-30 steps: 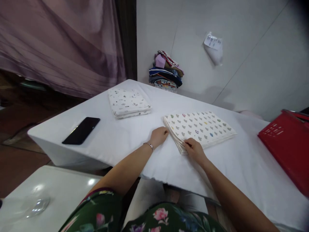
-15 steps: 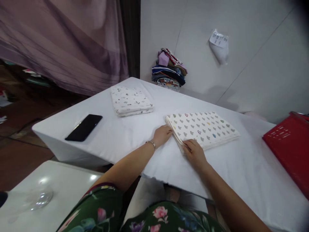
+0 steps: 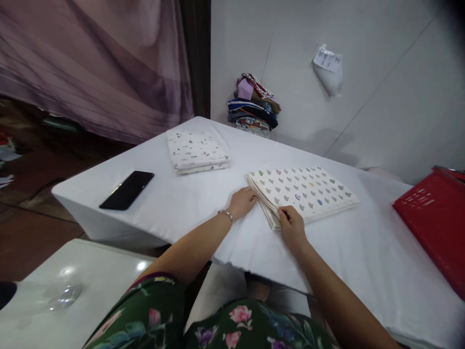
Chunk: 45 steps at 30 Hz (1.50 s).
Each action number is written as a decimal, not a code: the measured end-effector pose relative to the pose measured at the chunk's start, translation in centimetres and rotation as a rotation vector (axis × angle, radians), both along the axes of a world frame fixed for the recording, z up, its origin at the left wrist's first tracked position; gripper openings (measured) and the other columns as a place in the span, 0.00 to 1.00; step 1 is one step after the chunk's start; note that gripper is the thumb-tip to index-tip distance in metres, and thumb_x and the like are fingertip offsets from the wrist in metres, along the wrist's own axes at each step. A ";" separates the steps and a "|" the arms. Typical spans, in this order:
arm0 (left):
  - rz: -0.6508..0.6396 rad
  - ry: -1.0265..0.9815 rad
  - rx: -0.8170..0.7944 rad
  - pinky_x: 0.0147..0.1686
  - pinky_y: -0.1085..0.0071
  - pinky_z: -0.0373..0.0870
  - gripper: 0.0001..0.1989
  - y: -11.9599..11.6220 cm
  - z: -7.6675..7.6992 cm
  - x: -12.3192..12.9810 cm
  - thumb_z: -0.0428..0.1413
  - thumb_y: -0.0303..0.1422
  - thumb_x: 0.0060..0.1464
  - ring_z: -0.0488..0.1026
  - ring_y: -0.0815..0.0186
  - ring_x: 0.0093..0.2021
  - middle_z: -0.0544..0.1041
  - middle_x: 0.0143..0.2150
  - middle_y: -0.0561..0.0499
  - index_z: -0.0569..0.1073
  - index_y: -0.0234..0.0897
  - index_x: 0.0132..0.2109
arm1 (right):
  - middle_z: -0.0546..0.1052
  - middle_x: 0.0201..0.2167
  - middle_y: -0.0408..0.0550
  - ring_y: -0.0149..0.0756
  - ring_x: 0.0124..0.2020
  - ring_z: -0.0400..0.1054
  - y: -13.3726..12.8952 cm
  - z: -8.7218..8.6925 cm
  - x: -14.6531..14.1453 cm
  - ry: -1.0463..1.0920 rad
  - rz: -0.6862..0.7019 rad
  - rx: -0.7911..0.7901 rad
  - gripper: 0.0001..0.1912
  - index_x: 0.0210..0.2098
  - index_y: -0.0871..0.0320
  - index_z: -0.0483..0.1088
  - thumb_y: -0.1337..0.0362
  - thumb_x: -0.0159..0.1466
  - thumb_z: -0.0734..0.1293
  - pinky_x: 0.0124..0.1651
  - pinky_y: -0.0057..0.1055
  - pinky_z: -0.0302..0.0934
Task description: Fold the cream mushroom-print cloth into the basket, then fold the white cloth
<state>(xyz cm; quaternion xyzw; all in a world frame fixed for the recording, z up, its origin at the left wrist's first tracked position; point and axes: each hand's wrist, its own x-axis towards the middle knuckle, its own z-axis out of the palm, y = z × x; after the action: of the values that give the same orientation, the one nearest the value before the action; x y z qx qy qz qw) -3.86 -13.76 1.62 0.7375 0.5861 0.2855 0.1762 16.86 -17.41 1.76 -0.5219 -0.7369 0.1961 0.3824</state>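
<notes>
A folded white cloth with small grey and coloured prints (image 3: 308, 189) lies on the white-covered table (image 3: 203, 203). At its left edge my left hand (image 3: 242, 203) is closed, its fingertips against the layered fold. My right hand (image 3: 292, 226) pinches the near-left corner between thumb and fingers, and the top layers there are slightly lifted from those below. Farther left on the table rests a second folded white cloth with a sparse print (image 3: 198, 151), which neither hand touches.
A black phone (image 3: 127, 190) lies on the table's left part. To the right stands a red plastic basket (image 3: 432, 218). A pile of folded clothes (image 3: 253, 106) sits behind the table by the wall. At lower left, a glossy white surface (image 3: 98, 261) carries a clear round object (image 3: 67, 296).
My right hand has raised the top layers at the cloth's near corner, opening a small gap above the lower layers. My left hand stays at the left edge.
</notes>
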 end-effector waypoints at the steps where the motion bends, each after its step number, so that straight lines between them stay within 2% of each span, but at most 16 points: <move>1: -0.004 -0.001 0.002 0.44 0.70 0.65 0.11 0.0 0.0 0.0 0.50 0.32 0.55 0.68 0.64 0.46 0.74 0.44 0.52 0.75 0.44 0.42 | 0.71 0.31 0.46 0.36 0.35 0.64 0.0 0.0 0.0 -0.046 0.026 0.016 0.11 0.34 0.56 0.69 0.59 0.63 0.57 0.40 0.32 0.58; 5: -0.008 0.004 0.006 0.44 0.69 0.65 0.11 0.1 -0.1 0.2 0.50 0.34 0.55 0.68 0.64 0.46 0.74 0.44 0.53 0.76 0.45 0.42 | 0.72 0.32 0.47 0.37 0.36 0.65 0.0 0.1 -0.1 -0.142 0.081 0.026 0.11 0.34 0.55 0.70 0.60 0.63 0.58 0.41 0.33 0.58; 13: -0.065 -0.027 0.074 0.42 0.71 0.65 0.09 0.0 0.1 0.3 0.50 0.34 0.56 0.68 0.65 0.46 0.73 0.45 0.53 0.74 0.43 0.41 | 0.71 0.28 0.45 0.35 0.31 0.64 0.3 -0.1 0.0 -0.086 0.006 -0.027 0.11 0.31 0.56 0.69 0.60 0.62 0.58 0.35 0.31 0.57; 19: -0.098 -0.028 0.088 0.39 0.72 0.64 0.09 0.0 -0.3 0.3 0.53 0.34 0.55 0.69 0.66 0.44 0.73 0.44 0.53 0.72 0.44 0.44 | 0.73 0.34 0.47 0.38 0.37 0.66 0.4 0.4 -0.1 -0.260 0.056 -0.011 0.12 0.40 0.55 0.69 0.61 0.62 0.58 0.41 0.34 0.58; 25: -0.092 -0.008 0.083 0.39 0.71 0.64 0.08 0.2 -0.3 0.5 0.53 0.35 0.55 0.69 0.66 0.43 0.73 0.42 0.53 0.72 0.43 0.42 | 0.72 0.33 0.47 0.38 0.39 0.65 0.6 1.1 -0.6 -0.447 0.100 -0.004 0.10 0.35 0.55 0.69 0.59 0.63 0.59 0.41 0.32 0.57; 29: -0.062 0.056 0.104 0.40 0.71 0.65 0.08 0.3 -0.4 0.7 0.53 0.36 0.55 0.69 0.65 0.43 0.73 0.42 0.53 0.70 0.41 0.42 | 0.71 0.31 0.46 0.37 0.38 0.64 0.8 0.8 -0.8 -0.491 0.083 0.007 0.10 0.33 0.56 0.68 0.63 0.64 0.56 0.40 0.30 0.55; 35: -0.081 0.140 0.217 0.41 0.70 0.67 0.16 0.7 -0.7 0.7 0.52 0.33 0.56 0.68 0.64 0.49 0.67 0.53 0.50 0.65 0.41 0.52 | 0.71 0.31 0.46 0.35 0.35 0.64 0.8 0.1 -0.6 -0.391 -0.001 0.006 0.11 0.33 0.57 0.66 0.64 0.65 0.54 0.38 0.29 0.54; 40: -0.145 0.218 0.211 0.41 0.70 0.67 0.08 1.5 -0.3 0.7 0.48 0.31 0.58 0.69 0.66 0.48 0.68 0.53 0.52 0.70 0.41 0.43 | 0.71 0.32 0.46 0.36 0.37 0.64 0.5 0.4 -0.7 -0.493 0.046 0.016 0.11 0.33 0.56 0.67 0.63 0.65 0.55 0.39 0.30 0.54; 45: -0.173 0.216 0.199 0.41 0.71 0.67 0.08 2.0 -0.1 0.8 0.47 0.30 0.59 0.69 0.67 0.46 0.72 0.47 0.52 0.69 0.39 0.42 | 0.72 0.34 0.48 0.38 0.39 0.64 0.3 0.4 -0.8 -0.544 0.061 0.058 0.09 0.38 0.57 0.68 0.60 0.63 0.59 0.41 0.31 0.54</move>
<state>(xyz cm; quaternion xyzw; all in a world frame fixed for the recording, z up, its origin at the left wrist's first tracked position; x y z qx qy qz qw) -3.04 -11.72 1.54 0.8253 0.5050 0.2449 0.0621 16.10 -17.09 2.17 -0.5216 -0.8333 0.0389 0.1792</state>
